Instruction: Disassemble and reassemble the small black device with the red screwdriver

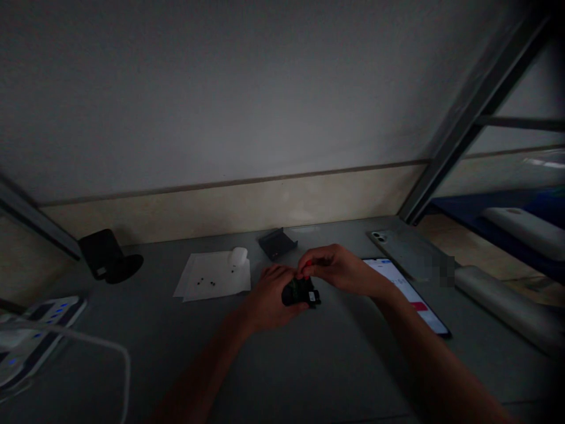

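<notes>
A small black electronic device (291,294) with a bit of green circuit board showing lies in the grip of my left hand (271,297), its fingers wrapped round the far side and the thumb along the near edge. Over the device's upper edge, my right hand (333,270) pinches a small red tool (308,268); most of it is hidden by the fingers, so its exact kind does not show. Left of the hands, white paper sheets (216,288) carry several tiny dark pieces, perhaps screws, and a small white rounded object (239,255). Behind the hands sits a dark grey open casing (278,244).
To the right lie a phone with a lit screen (419,309), a pale phone (399,253) face down and a long grey roll-like object (503,303). At left are a black stand (106,256) and a power strip (42,333) with a white cable (103,341).
</notes>
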